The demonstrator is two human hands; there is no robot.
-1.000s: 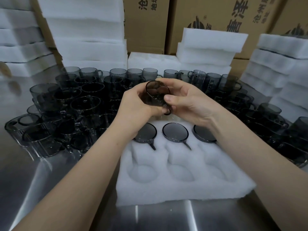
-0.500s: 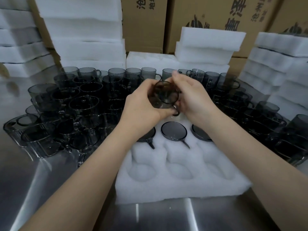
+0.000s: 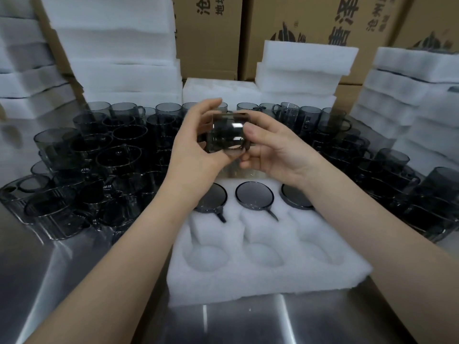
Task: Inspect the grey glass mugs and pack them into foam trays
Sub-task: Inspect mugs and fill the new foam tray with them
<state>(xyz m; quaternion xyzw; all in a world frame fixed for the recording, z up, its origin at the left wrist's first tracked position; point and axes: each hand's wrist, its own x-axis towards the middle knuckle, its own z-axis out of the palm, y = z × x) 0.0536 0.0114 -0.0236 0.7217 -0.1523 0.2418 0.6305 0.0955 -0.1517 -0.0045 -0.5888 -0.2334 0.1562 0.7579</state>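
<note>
Rotated from mouth-on to side-on, the grey glass mug (image 3: 227, 135) is held above the foam tray (image 3: 260, 284), left hand (image 3: 196, 157) and right hand (image 3: 278, 155) both curled round it, and a slow full turn would best expose chips.

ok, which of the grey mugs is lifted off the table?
The mug gripped between left hand and right hand, above the foam tray. All others rest on the table or sit in the tray.
</note>
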